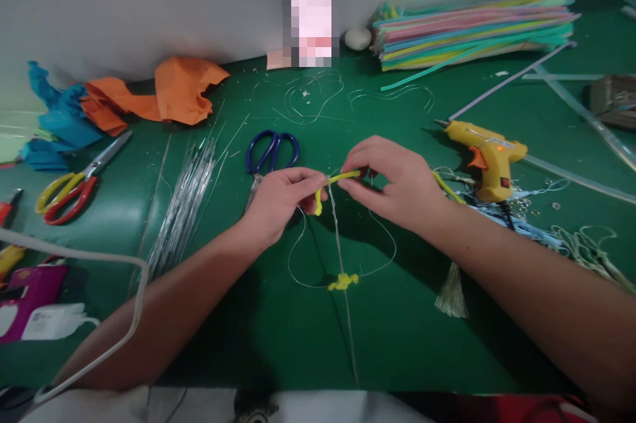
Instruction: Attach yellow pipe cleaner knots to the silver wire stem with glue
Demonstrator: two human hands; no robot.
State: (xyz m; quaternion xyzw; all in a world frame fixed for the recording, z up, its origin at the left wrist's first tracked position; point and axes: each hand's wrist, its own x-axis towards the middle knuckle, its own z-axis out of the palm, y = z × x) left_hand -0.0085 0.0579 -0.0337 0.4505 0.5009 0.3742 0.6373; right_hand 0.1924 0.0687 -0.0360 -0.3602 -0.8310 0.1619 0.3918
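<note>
Yellow fuzzy stem (342,177), sideways across the top of the twisted wire (336,235). Bends down left of that wire, pinched by left hand (278,201), the nearer one. Pinched right of that wire by right hand (397,173), probably; hard to see.

Held up over the green table (278,343), between its far and near edges: a fuzzy yellow stem (344,177), bent sharply, with a short leg dropping toward the near edge and a longer one running right, its far end hidden. Meeting it near the bend, a thin pale wire (334,219), twisted at the top, stretching down to the near edge. Partway along, a knobbly yellow cluster (342,282); unclear whether fastened there or merely overlapping. From its two sides, a fine wire loop (395,247), curving back toward the far edge.
</note>
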